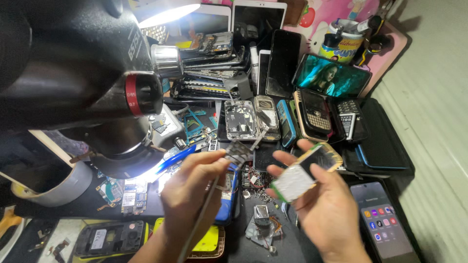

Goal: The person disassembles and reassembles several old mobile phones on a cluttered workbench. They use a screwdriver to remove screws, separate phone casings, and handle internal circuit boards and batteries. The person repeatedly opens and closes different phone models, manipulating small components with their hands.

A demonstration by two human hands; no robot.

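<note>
My left hand (pixel 192 192) is closed around a thin metal tool, tweezers (pixel 204 219) by the look of them. A small grey perforated metal plate (pixel 239 151) sits at the fingertips of that hand. My right hand (pixel 321 209) holds a small phone part with a gold frame and a green edge (pixel 307 171) flat on its fingers. Both hands hover over a black work mat strewn with phone parts, just right of a big black microscope (pixel 97 83).
Several phones and opened phone shells lie at the back; one propped phone (pixel 331 75) plays a video. A lit smartphone (pixel 382 219) lies at the right. Circuit boards (pixel 129 195), a yellow case (pixel 207 241), a tape roll (pixel 53 187) and a cup (pixel 341 41) crowd the table.
</note>
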